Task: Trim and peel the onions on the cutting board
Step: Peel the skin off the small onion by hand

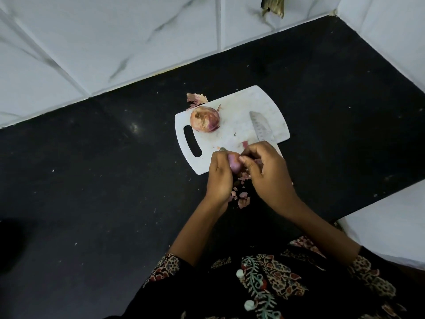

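My left hand (218, 173) holds the slippery small onion (235, 163) near the cutting board (232, 132), my right hand (266, 171) pinching its thin, crackly skin.

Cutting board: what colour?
White, with faint stains; the cutting board shows best in the head view, on the black counter.

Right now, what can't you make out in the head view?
- Held onion: mostly covered by left hand and right hand; peel progress unclear.
- Knife: handle hidden behind the right hand.
- Cutting board: near corner hidden by both hands.
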A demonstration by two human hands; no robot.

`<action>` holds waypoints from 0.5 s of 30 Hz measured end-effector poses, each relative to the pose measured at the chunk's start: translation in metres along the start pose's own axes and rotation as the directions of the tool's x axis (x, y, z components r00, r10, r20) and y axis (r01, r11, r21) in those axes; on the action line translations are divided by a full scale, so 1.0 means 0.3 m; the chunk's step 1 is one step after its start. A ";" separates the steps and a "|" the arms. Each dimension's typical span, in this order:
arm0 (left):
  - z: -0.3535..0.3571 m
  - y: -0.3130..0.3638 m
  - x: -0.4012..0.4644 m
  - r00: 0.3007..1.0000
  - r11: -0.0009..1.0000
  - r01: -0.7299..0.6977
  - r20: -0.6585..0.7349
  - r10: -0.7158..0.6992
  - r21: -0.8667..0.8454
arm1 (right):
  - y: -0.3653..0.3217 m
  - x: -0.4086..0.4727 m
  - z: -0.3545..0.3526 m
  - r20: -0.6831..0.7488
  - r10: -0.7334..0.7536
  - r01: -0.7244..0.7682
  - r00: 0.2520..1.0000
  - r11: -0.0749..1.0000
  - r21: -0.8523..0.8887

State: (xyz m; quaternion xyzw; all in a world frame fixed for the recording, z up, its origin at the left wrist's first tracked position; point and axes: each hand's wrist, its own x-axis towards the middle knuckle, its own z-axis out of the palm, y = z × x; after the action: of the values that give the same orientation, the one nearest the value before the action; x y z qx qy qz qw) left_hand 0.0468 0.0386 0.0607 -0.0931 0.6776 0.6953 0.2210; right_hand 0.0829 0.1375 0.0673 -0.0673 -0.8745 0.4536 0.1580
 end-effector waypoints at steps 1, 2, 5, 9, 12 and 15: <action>-0.003 -0.002 0.002 1.000 1.000 0.003 0.006 -0.003 0.006 | 0.010 0.009 -0.006 -0.026 0.061 -0.060 0.998 0.998 0.026; -0.005 -0.002 0.002 1.000 1.000 0.004 0.010 -0.004 0.015 | 0.021 0.019 -0.015 -0.046 0.124 -0.122 0.991 0.992 0.040; -0.014 -0.011 0.006 1.000 1.000 -0.001 0.020 0.001 0.023 | 0.064 0.047 -0.048 -0.019 0.229 -0.229 0.973 0.973 -0.018; -0.014 -0.016 0.008 1.000 1.000 0.018 0.016 -0.018 0.021 | 0.047 0.053 -0.065 0.177 0.197 -0.200 0.964 0.980 0.000; -0.009 -0.007 0.002 1.000 1.000 0.002 0.006 -0.002 0.010 | -0.003 0.042 -0.064 0.295 0.195 -0.245 0.935 0.959 0.143; -0.011 -0.003 0.001 1.000 1.000 0.003 0.002 -0.003 0.019 | -0.022 0.029 -0.064 0.274 0.170 -0.208 0.947 0.971 0.116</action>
State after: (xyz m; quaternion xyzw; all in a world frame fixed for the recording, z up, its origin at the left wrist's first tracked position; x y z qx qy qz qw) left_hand 0.0462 0.0355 0.0596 -0.0913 0.6836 0.6887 0.2235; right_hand 0.0814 0.1508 0.0851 -0.0787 -0.8422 0.5333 0.0013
